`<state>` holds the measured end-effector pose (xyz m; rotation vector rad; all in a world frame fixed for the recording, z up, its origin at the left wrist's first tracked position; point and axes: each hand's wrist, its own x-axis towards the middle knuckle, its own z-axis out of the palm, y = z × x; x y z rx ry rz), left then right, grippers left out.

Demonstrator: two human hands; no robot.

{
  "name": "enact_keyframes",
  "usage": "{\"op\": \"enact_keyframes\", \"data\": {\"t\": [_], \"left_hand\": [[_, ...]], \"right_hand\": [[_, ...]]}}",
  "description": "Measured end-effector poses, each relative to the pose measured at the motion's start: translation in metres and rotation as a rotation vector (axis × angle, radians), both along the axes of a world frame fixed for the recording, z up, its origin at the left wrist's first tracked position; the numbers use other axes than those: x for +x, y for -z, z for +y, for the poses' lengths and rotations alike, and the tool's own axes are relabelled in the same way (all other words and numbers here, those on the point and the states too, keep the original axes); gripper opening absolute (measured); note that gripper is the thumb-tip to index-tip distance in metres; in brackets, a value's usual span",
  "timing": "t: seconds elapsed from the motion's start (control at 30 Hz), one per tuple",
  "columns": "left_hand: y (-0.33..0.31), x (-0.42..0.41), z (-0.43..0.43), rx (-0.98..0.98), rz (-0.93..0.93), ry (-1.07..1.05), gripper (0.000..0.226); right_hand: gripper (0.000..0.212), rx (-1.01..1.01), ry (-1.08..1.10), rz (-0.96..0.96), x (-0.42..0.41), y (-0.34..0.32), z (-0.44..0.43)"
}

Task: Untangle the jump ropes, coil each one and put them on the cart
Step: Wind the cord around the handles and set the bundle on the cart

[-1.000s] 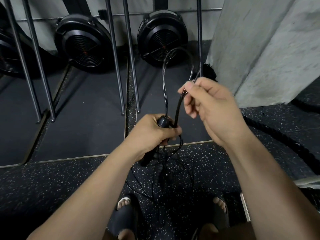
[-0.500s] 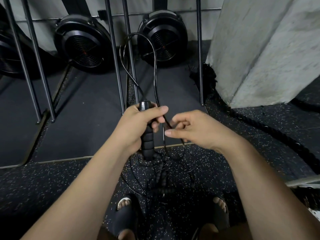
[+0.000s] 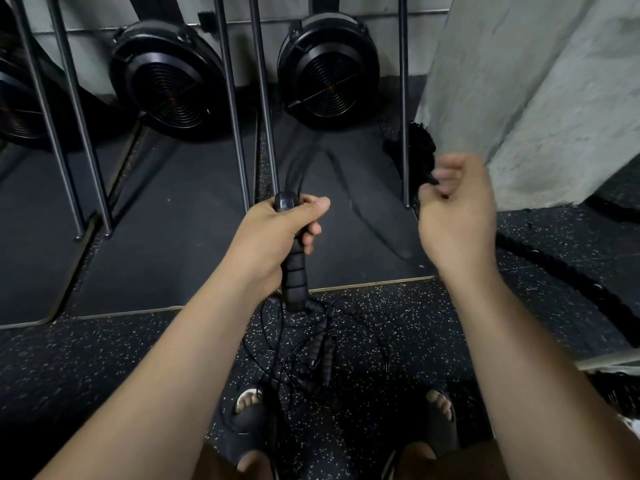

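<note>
Jump rope handle [image 3: 294, 268]: black, ribbed foam grip, held near upright with the cap end up. Left hand [image 3: 273, 237] wraps it high on the grip, fingers curled round, thumb laid across just below the cap. Lower end of the handle hangs free above the floor.

Thin cord [image 3: 375, 225] shows only as blurred dark streaks over the mat between the two hands; its path cannot be traced.

Right hand [image 3: 453, 216]: raised to the right of the handle and apart from it, motion-blurred, fingers curled inward. Whether it pinches the cord cannot be told.

Tangle of ropes [image 3: 311, 351]: on the speckled rubber floor [image 3: 104, 358] directly below the handle, between the feet. Thin black loops overlap, with at least two more ribbed handles lying in the middle.

Black slides [image 3: 249, 420] on both feet, toes towards the tangle.

Beyond: dark mat [image 3: 166, 237]; slanted metal bars [image 3: 235, 98] standing on the mats; two round black fan housings [image 3: 329, 71] against the wall. Concrete pillar [image 3: 536, 81] at right. A thick black rope [image 3: 571, 271] runs along the floor at the pillar's base.
</note>
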<state>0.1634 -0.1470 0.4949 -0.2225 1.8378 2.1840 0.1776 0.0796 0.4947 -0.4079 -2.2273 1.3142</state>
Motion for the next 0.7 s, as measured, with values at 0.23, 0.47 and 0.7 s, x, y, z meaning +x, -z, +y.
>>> {"op": "enact_keyframes", "data": {"t": [0.23,0.47,0.7], "left_hand": [[0.0,0.005,0.013,0.066,-0.049,0.033,0.019],[-0.009,0.008,0.012,0.19,-0.143,-0.005,0.028],[-0.001,0.005,0.007,-0.166,0.099,0.022,0.03]], "right_hand": [[0.043,-0.114,-0.576,-0.434,0.022,-0.024,-0.041],[0.033,-0.247,-0.794,-0.701,0.029,-0.001,-0.077],[0.026,-0.192,-0.737,-0.661,0.033,0.007,-0.096]]}}
